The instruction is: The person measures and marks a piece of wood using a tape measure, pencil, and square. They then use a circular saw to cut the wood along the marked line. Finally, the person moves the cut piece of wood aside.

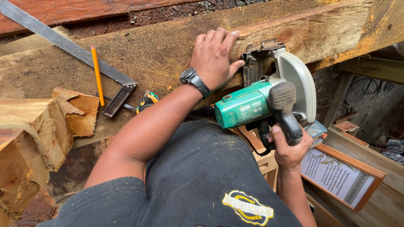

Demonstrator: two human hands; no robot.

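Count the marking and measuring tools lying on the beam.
3. A yellow pencil lies on the beam left of the left hand; a metal square crosses behind it; a tape measure peeks out at the beam's near edge, partly hidden by the forearm. Others may be hidden.

Green-bodied circular saw (252, 107) with black handle; orange pencil (97, 75); brown timber beam (160, 50).

bare beam top (168, 50) between pencil (97, 75) and left hand (215, 56), steel square (67, 45) crossing the far left, offcuts (50, 122) crowding the near-left edge
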